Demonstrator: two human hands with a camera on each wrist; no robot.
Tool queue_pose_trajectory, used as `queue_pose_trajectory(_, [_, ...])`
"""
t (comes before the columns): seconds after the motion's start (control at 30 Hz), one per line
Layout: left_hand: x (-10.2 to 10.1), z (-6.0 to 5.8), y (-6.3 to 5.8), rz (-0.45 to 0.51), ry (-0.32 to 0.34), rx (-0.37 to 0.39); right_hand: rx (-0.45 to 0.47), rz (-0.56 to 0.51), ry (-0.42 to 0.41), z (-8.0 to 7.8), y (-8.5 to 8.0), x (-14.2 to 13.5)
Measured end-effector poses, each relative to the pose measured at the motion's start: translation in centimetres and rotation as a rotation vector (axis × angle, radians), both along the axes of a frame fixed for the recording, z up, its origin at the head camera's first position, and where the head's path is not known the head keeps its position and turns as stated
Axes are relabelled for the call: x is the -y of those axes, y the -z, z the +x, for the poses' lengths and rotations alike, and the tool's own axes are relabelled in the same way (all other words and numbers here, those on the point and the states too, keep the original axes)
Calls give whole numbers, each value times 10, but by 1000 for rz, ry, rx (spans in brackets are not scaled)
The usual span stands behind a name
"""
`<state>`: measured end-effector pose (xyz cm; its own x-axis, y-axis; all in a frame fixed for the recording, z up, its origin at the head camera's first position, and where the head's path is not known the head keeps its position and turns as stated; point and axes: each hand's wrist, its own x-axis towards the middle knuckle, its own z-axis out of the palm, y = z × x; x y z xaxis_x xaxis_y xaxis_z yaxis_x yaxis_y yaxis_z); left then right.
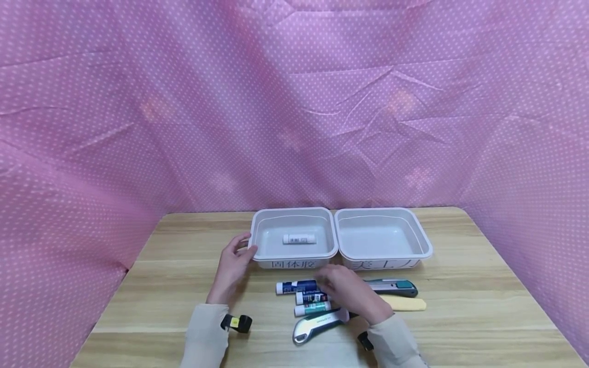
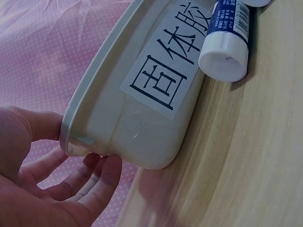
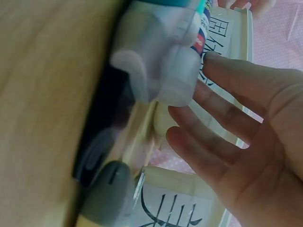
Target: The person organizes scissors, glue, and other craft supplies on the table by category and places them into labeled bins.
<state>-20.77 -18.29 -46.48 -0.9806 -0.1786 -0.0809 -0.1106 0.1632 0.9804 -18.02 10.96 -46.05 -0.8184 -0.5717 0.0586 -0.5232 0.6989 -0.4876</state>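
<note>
On the desk (image 1: 184, 286), a blue stick (image 1: 296, 287) lies crosswise beside the right hand (image 1: 347, 289)

Just in front of the left tray (image 1: 294, 223), the blue stick's long axis runs left to right, with a slight rise to the right. Its white end points left; its other end meets the right hand's fingers. That hand is not clenched: the right wrist view shows its fingers extended and slightly spread beside the sticks, though blur there means contact cannot be told.

Nearer the person lie a dark stick (image 1: 313, 297) and a teal stick (image 1: 313, 308), both roughly parallel to the blue one, white ends also to the left. Below them a silver knife (image 1: 319, 324) slants, its ringed end toward the lower left. Right of the hand, a black knife (image 1: 395, 288) and a yellow knife (image 1: 405, 303) point their visible ends right; their left parts are hidden.

The left hand (image 1: 233, 260) grasps the left tray at its near left corner, thumb on the rim, fingertips against the wall beneath. Inside that tray a white stick (image 1: 300, 238) also lies left to right. A right tray (image 1: 382, 225) stands just beside it. Pink dotted cloth (image 1: 322, 102) hangs behind.
</note>
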Motion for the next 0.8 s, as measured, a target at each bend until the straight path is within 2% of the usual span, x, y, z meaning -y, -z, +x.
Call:
queue_pose_trajectory(0.13, [1,1,0,-4,2,14,22,10,10,1,3,1])
queue_pose_trajectory(0.57, [0,1,2,-6,4,-20,51,0,8,-1,6,-1])
queue_pose_trajectory(0.8, [0,-1,5,2,-4,-34,112,0,1,-2,4,-2])
